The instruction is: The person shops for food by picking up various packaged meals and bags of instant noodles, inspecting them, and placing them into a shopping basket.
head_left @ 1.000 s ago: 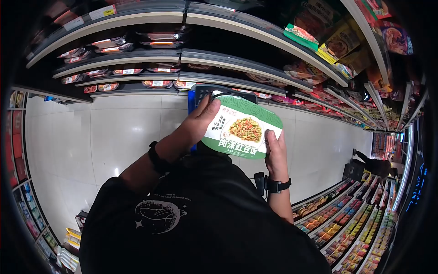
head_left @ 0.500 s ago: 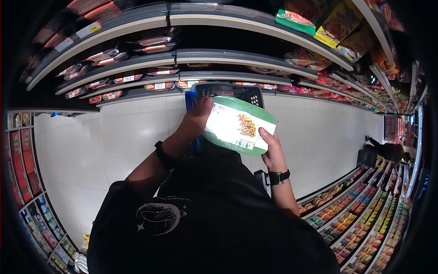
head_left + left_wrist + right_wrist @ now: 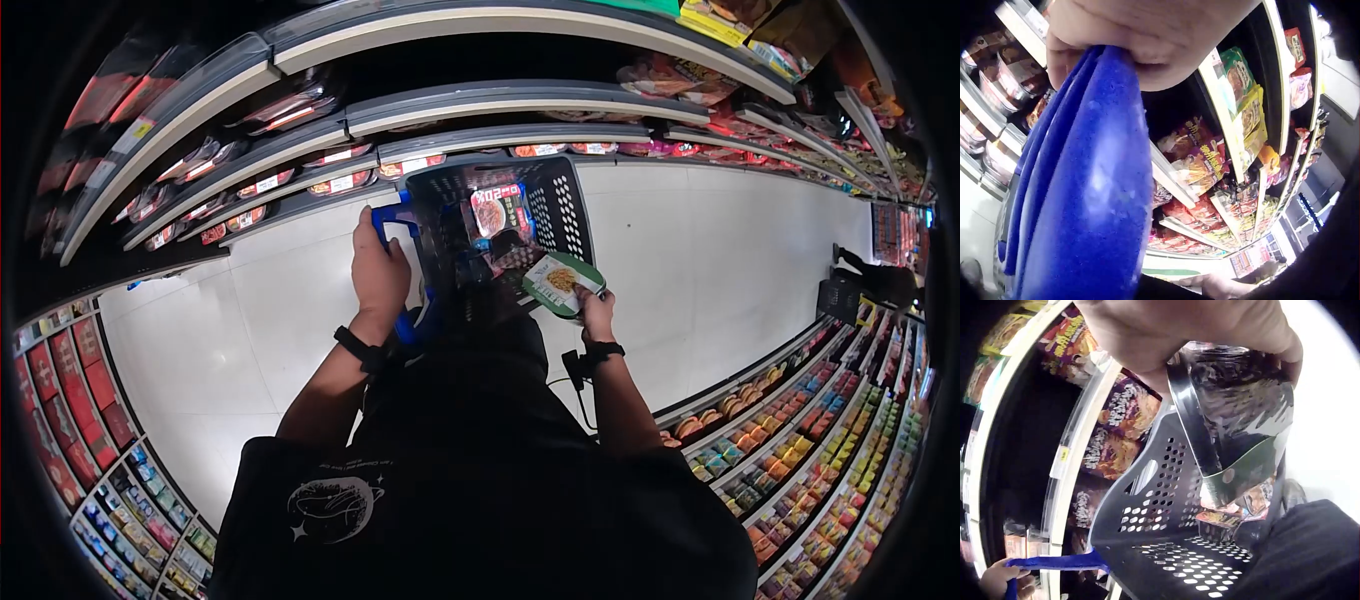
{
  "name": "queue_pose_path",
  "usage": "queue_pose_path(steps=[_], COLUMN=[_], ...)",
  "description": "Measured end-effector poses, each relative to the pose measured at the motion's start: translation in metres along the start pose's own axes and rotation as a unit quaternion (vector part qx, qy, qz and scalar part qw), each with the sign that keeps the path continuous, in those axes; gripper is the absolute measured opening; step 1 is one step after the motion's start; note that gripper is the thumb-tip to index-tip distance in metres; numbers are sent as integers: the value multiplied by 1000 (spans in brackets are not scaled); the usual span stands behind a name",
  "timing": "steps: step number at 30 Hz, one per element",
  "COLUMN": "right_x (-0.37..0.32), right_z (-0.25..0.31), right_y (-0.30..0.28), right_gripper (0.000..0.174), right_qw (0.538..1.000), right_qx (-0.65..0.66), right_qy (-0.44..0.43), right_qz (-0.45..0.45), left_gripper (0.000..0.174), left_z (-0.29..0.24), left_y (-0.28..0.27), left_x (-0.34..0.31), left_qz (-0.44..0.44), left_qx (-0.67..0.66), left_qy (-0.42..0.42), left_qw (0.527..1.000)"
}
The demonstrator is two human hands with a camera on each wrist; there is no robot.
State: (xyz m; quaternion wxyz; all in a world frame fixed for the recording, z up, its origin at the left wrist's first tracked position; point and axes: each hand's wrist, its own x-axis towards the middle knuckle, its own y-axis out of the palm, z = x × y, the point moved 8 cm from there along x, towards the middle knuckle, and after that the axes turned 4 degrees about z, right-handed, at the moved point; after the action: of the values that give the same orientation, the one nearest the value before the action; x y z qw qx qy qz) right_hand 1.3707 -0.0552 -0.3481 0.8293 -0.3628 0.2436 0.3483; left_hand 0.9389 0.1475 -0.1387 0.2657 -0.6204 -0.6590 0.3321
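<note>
My left hand [image 3: 380,280] grips the blue handle [image 3: 1097,187] of a dark grey shopping basket [image 3: 585,205]. In the left wrist view the handle runs up into the curled fingers. With my right hand [image 3: 599,318] I hold a packaged ready meal [image 3: 548,284] with a green and white sleeve, thumb on top, at the basket's right near corner. The right wrist view shows the meal's black tray side [image 3: 1194,419] tilted over the basket's opening. Inside the basket lies a boxed food pack [image 3: 492,213] with a red and white label, beside other dark packs.
Store shelves [image 3: 520,95] with packed trays and bags curve along the front. Another shelf [image 3: 790,450] of colourful packs stands at the right, and one with red boxes [image 3: 75,400] at the left. A person in dark clothes [image 3: 885,280] is far right on the pale floor [image 3: 700,260].
My left hand has left the meal package and now holds the basket handle. The right hand has lowered the package toward the basket, whose inside has come into view.
</note>
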Motion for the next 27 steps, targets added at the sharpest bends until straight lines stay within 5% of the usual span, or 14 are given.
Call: queue_pose_path(steps=[5, 8, 10, 12, 15, 17, 20, 22, 24, 26, 27], right_x=[27, 50, 66, 74, 102, 124, 113, 145, 145, 157, 145], right_z=[-12, 2, 11, 28, 40, 54, 108, 92, 86, 53, 57], right_y=[30, 57, 72, 94, 124, 127, 108, 108, 115, 119, 105], right_gripper=[78, 80, 77, 88, 80, 58, 34, 25, 24, 23, 23], right_qw=[995, 997, 978, 966, 954, 968, 961, 952, 887, 774, 807], right_qx=[71, -7, -206, -255, -275, -137, -187, -199, -276, -427, -412], right_qy=[54, -9, -42, -47, -93, -203, -197, -217, -308, -411, -343], right_qz=[40, 73, -9, 11, 74, 51, 59, 83, 204, 222, 246], left_gripper=[60, 61, 58, 58, 58, 59, 60, 57, 57, 57, 57], left_z=[-1, 0, 4, 10, 17, 17, 10, 12, 6, 1, -1], left_y=[7, 11, 17, 20, 26, 27, 27, 24, 20, 18, 16], left_x=[2, 3, 2, 3, 4, 3, 4, 3, 4, 2, 2], left_qz=[1, -3, 8, 13, 22, 21, 27, -2, -20, -15, -15], left_qx=[13, 14, 11, -13, -21, -19, -43, -33, -26, -9, 13], left_qy=[-11, 8, 6, -37, -43, -36, -58, -47, -34, -41, -33], left_qw=[1000, 1000, 1000, 999, 999, 999, 997, 998, 999, 999, 999])
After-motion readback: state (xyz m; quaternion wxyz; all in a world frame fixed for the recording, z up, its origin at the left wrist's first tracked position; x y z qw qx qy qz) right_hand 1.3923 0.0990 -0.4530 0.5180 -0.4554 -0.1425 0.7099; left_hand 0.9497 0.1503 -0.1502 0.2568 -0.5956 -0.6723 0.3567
